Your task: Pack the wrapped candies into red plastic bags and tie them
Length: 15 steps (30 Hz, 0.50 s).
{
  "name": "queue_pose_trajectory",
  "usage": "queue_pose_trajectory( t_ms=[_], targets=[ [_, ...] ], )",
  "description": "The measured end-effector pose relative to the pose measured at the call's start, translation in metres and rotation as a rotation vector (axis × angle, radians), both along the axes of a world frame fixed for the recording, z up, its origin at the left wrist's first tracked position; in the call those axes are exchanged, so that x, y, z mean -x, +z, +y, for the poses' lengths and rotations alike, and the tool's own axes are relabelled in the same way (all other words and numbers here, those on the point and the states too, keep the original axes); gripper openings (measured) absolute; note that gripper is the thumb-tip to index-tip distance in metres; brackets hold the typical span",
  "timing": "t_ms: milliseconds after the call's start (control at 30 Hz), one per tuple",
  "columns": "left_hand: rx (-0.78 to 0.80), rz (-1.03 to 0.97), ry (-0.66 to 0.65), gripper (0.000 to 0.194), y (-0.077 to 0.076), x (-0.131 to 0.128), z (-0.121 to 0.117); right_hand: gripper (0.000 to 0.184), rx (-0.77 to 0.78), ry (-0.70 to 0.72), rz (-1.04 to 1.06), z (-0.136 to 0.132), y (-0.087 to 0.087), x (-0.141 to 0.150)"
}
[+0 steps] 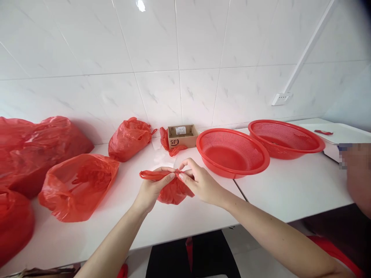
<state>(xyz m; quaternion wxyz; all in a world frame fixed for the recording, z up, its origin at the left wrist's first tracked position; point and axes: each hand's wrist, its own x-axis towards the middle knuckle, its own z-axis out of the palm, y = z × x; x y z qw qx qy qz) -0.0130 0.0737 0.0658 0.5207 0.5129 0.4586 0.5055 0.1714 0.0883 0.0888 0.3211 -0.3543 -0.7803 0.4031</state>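
Both hands (174, 180) pinch 1 red bag (173, 193).

Left hand (152, 187) and right hand (204, 185): bare, slim fingers, short thumbnails. Left forearm (116, 231), right forearm (261, 222): bare, slender; few tiny spots on right one. Clothing at frame edge: can't tell.
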Motion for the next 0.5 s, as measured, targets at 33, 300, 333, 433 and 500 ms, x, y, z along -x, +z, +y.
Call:
queue_pose_trajectory(
  t_ms=[33, 300, 333, 433, 500],
  targets=[
    [-0.006, 0.025, -0.002, 0.022, 0.000, 0.001, -0.001, 0.007, 0.019, 0.001, -0.007, 0.000, -0.006, -0.002],
    [-0.176, 0.243, -0.065, 0.009, 0.000, -0.003, -0.001, 0.018, -0.206, -0.004, -0.039, 0.025, -0.010, -0.016],
    [-0.212, 0.268, -0.063, 0.007, -0.001, -0.004, 0.001, 0.020, -0.189, 0.035, -0.005, 0.027, -0.010, -0.015],
    [-0.324, 0.341, -0.005, 0.005, -0.006, -0.006, 0.008, 0.020, -0.099, 0.126, 0.094, 0.031, -0.016, -0.011],
    [-0.389, 0.400, 0.051, 0.010, -0.010, -0.010, 0.013, 0.019, -0.077, 0.119, 0.132, 0.029, -0.022, -0.008]
  ],
)
